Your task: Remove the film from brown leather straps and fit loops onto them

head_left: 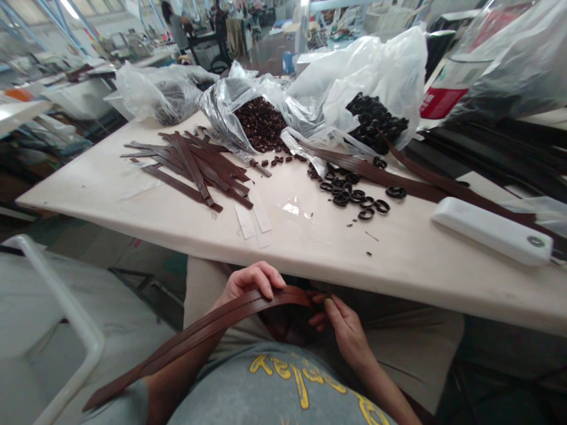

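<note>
So the loops are sitting on the table, with the pile of strips lying left of them. The white block is resting to their right, and the open bags are slumping behind them.

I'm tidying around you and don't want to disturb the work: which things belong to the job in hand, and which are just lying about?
In the job:
- brown strap, in the left hand, right hand close by
- perhaps the brown strips, similar in colour

Seemingly lying about:
- paper strips
- white case
- black rings, use unclear
</note>
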The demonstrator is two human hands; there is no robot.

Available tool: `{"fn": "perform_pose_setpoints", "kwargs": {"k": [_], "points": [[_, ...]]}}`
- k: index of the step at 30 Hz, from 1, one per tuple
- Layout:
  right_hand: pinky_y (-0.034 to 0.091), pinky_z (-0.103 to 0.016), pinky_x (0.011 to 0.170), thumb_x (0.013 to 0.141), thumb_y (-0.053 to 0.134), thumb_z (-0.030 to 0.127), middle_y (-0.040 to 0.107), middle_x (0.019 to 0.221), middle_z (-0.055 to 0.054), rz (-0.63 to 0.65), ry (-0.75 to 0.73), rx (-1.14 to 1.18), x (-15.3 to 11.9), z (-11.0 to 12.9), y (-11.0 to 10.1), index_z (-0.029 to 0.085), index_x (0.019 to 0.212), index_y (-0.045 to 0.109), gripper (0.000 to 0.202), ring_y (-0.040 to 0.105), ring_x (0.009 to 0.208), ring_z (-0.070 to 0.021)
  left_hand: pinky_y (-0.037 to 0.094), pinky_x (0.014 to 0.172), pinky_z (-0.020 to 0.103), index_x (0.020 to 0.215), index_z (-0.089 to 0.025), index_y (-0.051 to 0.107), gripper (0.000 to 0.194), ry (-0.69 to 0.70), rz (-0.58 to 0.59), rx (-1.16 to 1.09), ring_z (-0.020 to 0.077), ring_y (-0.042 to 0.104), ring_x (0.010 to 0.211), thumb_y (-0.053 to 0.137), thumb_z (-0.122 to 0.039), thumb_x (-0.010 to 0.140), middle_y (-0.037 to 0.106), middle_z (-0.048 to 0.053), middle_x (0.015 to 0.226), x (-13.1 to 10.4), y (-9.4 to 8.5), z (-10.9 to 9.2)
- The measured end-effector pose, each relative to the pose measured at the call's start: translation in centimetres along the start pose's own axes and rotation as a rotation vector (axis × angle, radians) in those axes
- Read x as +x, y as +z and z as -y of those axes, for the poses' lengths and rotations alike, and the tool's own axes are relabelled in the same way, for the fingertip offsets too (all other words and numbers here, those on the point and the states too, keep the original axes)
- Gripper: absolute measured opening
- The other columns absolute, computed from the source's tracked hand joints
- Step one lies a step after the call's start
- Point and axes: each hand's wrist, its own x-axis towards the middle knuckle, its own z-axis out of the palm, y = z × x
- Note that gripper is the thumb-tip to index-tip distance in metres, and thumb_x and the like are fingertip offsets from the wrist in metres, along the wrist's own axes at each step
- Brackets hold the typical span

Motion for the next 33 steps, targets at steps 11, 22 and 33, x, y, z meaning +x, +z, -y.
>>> {"fn": "perform_pose_setpoints", "kwargs": {"k": [11,22,33], "points": [[0.045,-0.026,0.049,0.085,0.052,0.068,0.064,0.073,-0.003,-0.005,0.026,-0.182,0.3,-0.3,0.0,0.015,0.096,0.068,0.057,0.055,0.047,-0.0133,0.053,0.08,0.036,0.075,-0.014,0.069,0.036,0.017,0.033,-0.059,0.0235,0.065,0.088,0.068,-0.049,0.085,0.066,0.012,0.093,-0.2,-0.1,-0.7],[0.049,-0.027,0.071,0.094,0.049,0.054,0.07,0.085,-0.005,0.055,-0.119,-0.399,0.3,-0.6,-0.2,0.018,0.094,0.069,0.041,0.065,0.079,-0.0219,0.053,0.079,0.035,0.077,-0.014,0.071,0.033,0.024,0.088,-0.053,0.0228,0.066,0.088,0.067,-0.046,0.087,0.067,0.012,0.093,-0.2,0.5,-1.2],[0.049,-0.028,0.075,0.097,0.046,0.051,0.073,0.092,-0.007,0.053,-0.162,-0.505,0.2,-0.7,-0.4,0.02,0.102,0.068,0.039,0.068,0.086,-0.0251,0.052,0.089,0.039,0.096,-0.017,0.077,0.036,-0.279,0.186,0.09,0.028,0.067,0.1,0.061,-0.048,0.089,0.071,0.015,0.111,0.1,0.3,-2.8]]}}
